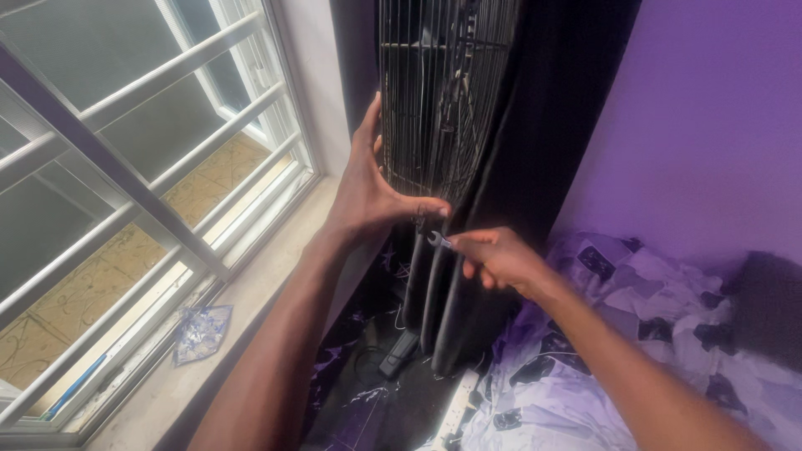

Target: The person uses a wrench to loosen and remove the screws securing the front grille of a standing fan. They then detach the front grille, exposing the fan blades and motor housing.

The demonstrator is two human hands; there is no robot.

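Note:
A dark wire fan guard point(439, 92) stands upright at the top centre, in front of a black curtain point(535, 142). My left hand point(376, 179) lies flat against the guard's lower left rim, fingers spread upward and thumb pointing right under its bottom edge. My right hand point(501, 259) grips a small metal spanner point(439, 240), whose open jaw points left, just below the guard's bottom rim and close to my left thumb.
A window with white bars point(125, 167) fills the left, above a pale sill point(242, 317) with a crumpled blue-white wrapper point(200, 330). A purple wall point(710, 117) rises on the right over purple patterned bedding point(635, 334). A dark plug block point(399, 352) lies below.

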